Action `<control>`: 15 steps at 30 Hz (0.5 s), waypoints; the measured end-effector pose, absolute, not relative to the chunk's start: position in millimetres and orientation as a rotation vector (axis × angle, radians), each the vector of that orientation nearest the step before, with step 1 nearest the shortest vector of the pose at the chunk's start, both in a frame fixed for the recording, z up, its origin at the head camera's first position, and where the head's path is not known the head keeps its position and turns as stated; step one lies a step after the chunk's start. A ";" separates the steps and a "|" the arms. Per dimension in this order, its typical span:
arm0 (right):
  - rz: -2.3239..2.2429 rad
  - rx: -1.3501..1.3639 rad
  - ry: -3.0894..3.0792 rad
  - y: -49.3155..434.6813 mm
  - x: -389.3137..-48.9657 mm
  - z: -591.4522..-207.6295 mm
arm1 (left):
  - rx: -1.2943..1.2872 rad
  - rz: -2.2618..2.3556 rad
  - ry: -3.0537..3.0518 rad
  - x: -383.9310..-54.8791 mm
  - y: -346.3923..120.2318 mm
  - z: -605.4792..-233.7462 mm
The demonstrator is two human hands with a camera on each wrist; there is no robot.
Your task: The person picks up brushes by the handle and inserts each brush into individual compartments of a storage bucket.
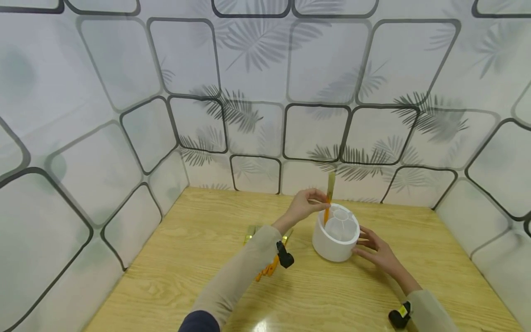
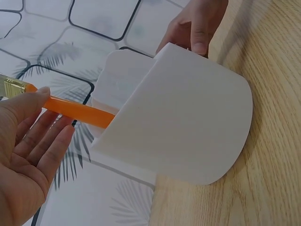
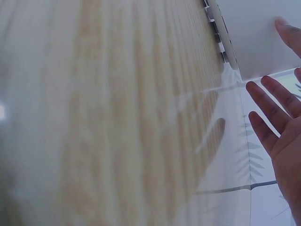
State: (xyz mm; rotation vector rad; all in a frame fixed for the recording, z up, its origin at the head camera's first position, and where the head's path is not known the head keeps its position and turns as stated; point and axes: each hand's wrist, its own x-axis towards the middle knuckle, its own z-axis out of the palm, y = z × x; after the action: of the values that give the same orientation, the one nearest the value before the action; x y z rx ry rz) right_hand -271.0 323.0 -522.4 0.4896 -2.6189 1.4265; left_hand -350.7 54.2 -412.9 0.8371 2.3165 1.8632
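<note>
Paintbrush [image 2: 68, 108] with smooth orange handle and gold-coloured ferrule

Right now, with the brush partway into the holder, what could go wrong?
The brush, pinched in the left hand, could snag: its lower end is hidden inside the holder.

The holder might shift if bumped, as the right hand is at its side with fairly straight fingers, not wrapped around it.

The left sleeve crosses the other brushes in the head view; drawing back low could disturb them.
</note>
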 end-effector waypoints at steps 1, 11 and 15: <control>1.430 0.489 -2.616 322.8 -271.1 -522.4 | 0.836 1.859 2.321 -350.6 54.4 -413.7; 1.409 0.470 -2.642 323.1 -271.8 -523.5 | 0.825 1.856 2.323 -348.3 54.3 -418.7; 1.404 0.444 -2.663 323.6 -272.5 -523.7 | 0.835 1.860 2.322 -348.2 54.8 -420.5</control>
State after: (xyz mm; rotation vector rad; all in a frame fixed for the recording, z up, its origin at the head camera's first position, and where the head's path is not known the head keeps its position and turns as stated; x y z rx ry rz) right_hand -272.5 323.6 -523.7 0.4439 -2.6628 1.4039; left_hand -348.2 54.8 -420.5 0.8345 2.3223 1.8597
